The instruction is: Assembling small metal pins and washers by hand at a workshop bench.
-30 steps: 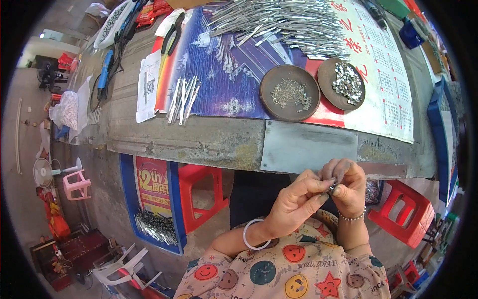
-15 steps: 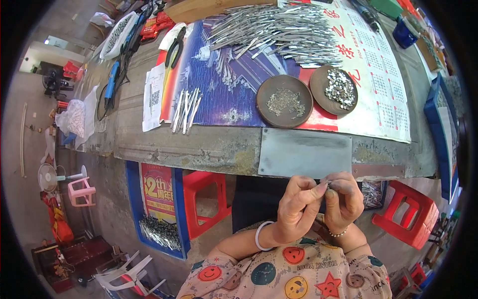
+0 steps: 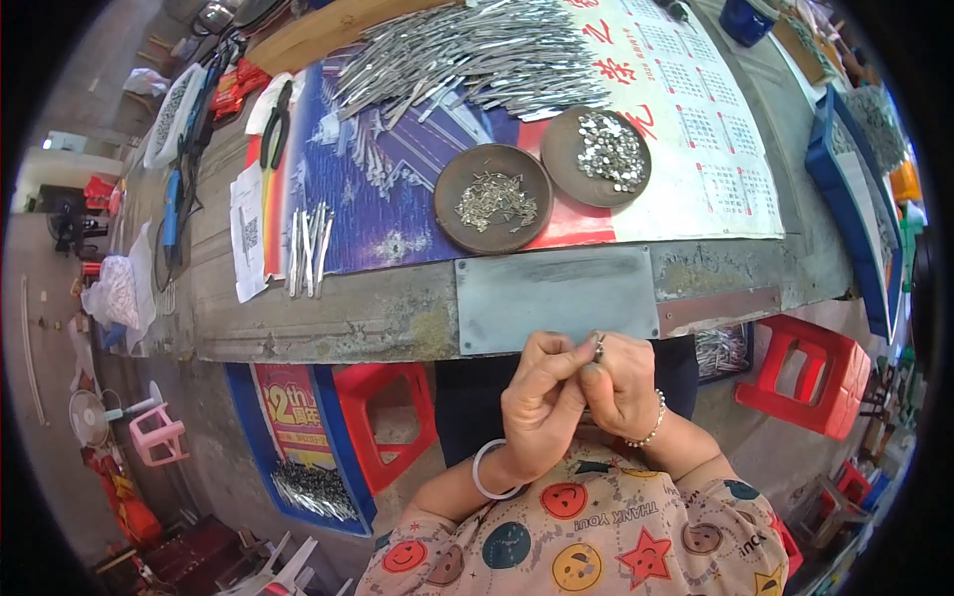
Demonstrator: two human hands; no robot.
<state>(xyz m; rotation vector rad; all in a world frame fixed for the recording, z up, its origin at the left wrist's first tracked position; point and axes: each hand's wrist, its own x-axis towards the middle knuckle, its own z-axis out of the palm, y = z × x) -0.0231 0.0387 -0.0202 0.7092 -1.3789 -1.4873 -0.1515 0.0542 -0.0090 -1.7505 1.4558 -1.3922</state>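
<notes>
Fingertips meeting in front of the table edge, my left hand (image 3: 543, 402) and my right hand (image 3: 622, 385) both pinch a small metal piece (image 3: 598, 349). The fingers cover most of it, so its exact kind is unclear. Just beyond lies a flat grey metal plate (image 3: 552, 298) at the table's edge. Farther off stand two round brown dishes: the left dish (image 3: 444, 211) holds small thin metal pins (image 3: 497, 202), the right dish (image 3: 568, 177) small shiny round metal pieces (image 3: 610, 149).
A large pile of slim metal strips (image 3: 477, 60) covers the table's back. Several strips (image 3: 310, 248) lie at left, near black-handled pliers (image 3: 275, 129). A blue tray (image 3: 830, 189) stands at right. Red stools (image 3: 805, 377) and a blue bin (image 3: 348, 427) are below the table edge.
The view has shifted, so the table things appear farther left. My hands remain together, with the fingers closed more tightly around the small metal piece.
</notes>
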